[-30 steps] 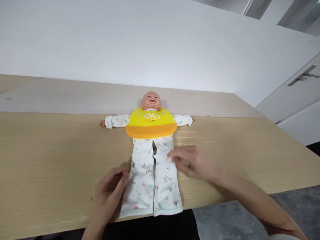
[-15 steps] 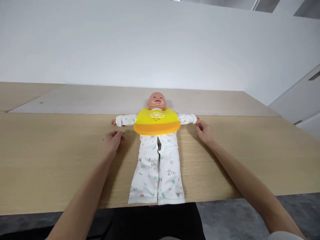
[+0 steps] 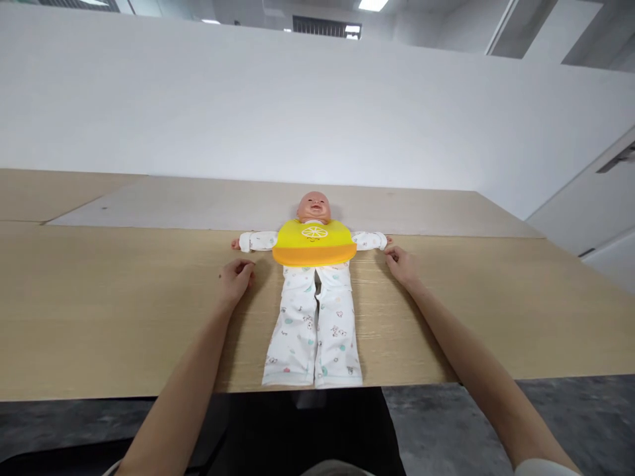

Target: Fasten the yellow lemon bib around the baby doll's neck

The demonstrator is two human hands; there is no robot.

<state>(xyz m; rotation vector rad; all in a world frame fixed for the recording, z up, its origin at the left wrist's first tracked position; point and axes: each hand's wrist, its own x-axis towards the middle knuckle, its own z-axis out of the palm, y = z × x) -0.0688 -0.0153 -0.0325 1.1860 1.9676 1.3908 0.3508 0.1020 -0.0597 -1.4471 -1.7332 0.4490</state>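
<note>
A baby doll [image 3: 314, 206] lies on its back with its arms stretched out to both sides. It wears a white printed top and white printed trousers [image 3: 317, 324]. Over its chest lies a yellow bib [image 3: 315, 233] with a citrus-slice print and an orange catch pocket along the lower edge. My left hand [image 3: 237, 283] rests on the table below the doll's sleeve at the left, fingers curled in and holding nothing that shows. On the other side, my right hand [image 3: 401, 266] is curled just below the doll's hand and cuff, apart from them.
The doll lies on a wooden table [image 3: 124, 311], its trouser hems close to the front edge. A pale grey strip [image 3: 198, 198] runs along the back, against a white partition [image 3: 248, 106]. At the right stands a white door or cabinet front [image 3: 595, 205].
My right hand has come away from the doll's hand and sits a little lower beside it. The camera has tilted up slightly. My left hand stays near the same spot.
</note>
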